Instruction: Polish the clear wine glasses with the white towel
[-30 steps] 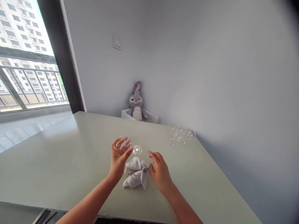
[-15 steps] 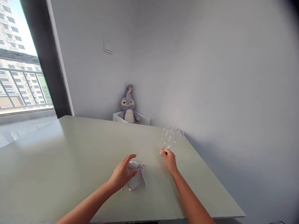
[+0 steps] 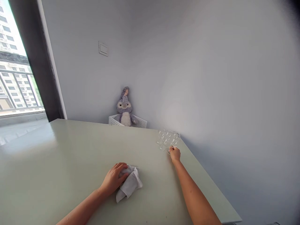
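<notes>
My left hand (image 3: 114, 177) lies on a crumpled white cloth (image 3: 131, 184) on the table, its fingers curled over the cloth's left side and the thumb pressed along it. Farther off to the right, my right hand (image 3: 175, 154) has thumb and fingers pinched at the low part of a clear stemmed glass (image 3: 172, 145), which is partly hidden by the fingers. That glass is at the near side of a cluster of clear stemmed glasses (image 3: 162, 135). Their outlines overlap, so single glasses are hard to tell apart.
The pale glossy table (image 3: 77, 156) has its right edge along the grey wall (image 3: 222, 93). Behind the far edge, a plush rabbit (image 3: 125, 109) sits in a white perforated basket (image 3: 140, 122). A dark frame and a balcony railing (image 3: 18, 84) are at the left.
My left hand, fingers spread above the cloth before, has come down and closed on it; the cloth's folds have changed. My right hand has moved with the glass towards the cluster.
</notes>
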{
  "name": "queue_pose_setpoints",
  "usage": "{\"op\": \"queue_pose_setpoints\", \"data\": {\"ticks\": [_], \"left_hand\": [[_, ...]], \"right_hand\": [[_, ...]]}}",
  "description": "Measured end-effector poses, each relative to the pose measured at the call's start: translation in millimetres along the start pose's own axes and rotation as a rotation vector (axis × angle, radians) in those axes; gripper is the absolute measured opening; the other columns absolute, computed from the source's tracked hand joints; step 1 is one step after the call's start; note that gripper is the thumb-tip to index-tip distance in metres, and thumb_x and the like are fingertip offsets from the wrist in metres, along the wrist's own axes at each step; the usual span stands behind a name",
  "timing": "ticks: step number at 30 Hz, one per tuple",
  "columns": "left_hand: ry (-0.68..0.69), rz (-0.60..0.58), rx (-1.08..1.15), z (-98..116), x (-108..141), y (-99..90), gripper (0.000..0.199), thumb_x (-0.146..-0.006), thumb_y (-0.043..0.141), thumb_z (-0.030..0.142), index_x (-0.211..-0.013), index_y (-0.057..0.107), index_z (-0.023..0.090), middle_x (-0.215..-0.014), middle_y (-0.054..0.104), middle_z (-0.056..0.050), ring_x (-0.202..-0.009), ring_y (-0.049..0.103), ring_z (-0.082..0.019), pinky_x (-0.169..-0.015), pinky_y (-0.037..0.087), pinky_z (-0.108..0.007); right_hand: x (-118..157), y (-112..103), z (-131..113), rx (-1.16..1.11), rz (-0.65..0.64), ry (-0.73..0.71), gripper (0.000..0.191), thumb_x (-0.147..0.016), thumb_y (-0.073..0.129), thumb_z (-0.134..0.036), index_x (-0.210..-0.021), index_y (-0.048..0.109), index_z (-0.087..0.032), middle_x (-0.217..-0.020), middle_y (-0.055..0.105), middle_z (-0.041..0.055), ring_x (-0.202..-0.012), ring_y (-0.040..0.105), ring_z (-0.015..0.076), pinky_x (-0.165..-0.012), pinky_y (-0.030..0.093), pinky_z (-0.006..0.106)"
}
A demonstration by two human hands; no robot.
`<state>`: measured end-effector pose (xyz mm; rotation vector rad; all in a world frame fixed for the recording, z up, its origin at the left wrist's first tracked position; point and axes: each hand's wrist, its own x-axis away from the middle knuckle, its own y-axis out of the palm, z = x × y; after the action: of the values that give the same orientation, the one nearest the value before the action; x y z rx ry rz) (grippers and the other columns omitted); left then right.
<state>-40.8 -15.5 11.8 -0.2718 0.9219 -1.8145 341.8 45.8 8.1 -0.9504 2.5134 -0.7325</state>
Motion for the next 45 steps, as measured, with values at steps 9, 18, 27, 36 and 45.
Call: {"op": "queue_pose_setpoints", "data": {"ticks": [9,18,27,36,45], "left_hand": [[-0.002,0.037,-0.097,0,-2,4.2,0.027,-0.076,0.052,0.028,-0.102,0.060,0.031,-0.123,0.051,0.000,-0.112,0.046,-0.021,-0.092,0.039,-0.036],[0.038,0.001,-0.156,0,-9,0.5,0.037,-0.075,0.055,0.029,-0.111,0.057,0.033,-0.125,0.051,-0.001,-0.118,0.041,-0.023,-0.096,0.036,-0.039],[0.043,-0.029,-0.131,3,-10,-2.8,0.040,-0.074,0.056,0.028,-0.114,0.056,0.033,-0.125,0.052,-0.002,-0.116,0.044,-0.024,-0.098,0.033,-0.040],[0.073,-0.042,-0.124,1,-9,-3.5,0.034,-0.073,0.055,0.026,-0.106,0.060,0.031,-0.120,0.054,-0.002,-0.112,0.046,-0.022,-0.096,0.035,-0.037],[-0.036,0.061,0.004,1,-9,-0.4,0.004,-0.073,0.051,0.023,-0.076,0.053,0.022,-0.109,0.058,-0.003,-0.097,0.053,-0.019,-0.082,0.041,-0.034]], "right_hand": [[-3,6,-8,-0.025,-0.012,0.039,0.019,-0.068,0.049,-0.034,-0.067,0.057,-0.017,-0.069,0.065,0.0065,-0.056,0.054,0.0168,-0.050,0.034,0.025],[42,-23,-9,-0.168,-0.126,-0.002,0.028,-0.066,0.053,-0.040,-0.082,0.054,-0.017,-0.066,0.055,0.0000,-0.050,0.046,0.0117,-0.045,0.034,0.023],[157,-18,-55,-0.231,-0.971,-0.269,0.029,-0.080,0.045,-0.044,-0.074,0.056,-0.018,-0.064,0.055,-0.0015,-0.049,0.044,0.0090,-0.047,0.032,0.021],[207,14,-72,-0.148,-0.831,-0.475,0.010,-0.070,0.056,-0.026,-0.072,0.054,-0.017,-0.075,0.053,0.0011,-0.070,0.048,0.0149,-0.063,0.037,0.024],[173,21,-61,-0.895,-0.947,0.001,0.020,-0.064,0.060,-0.031,-0.069,0.043,-0.020,-0.060,0.044,-0.0053,-0.055,0.041,0.0103,-0.055,0.035,0.022]]}}
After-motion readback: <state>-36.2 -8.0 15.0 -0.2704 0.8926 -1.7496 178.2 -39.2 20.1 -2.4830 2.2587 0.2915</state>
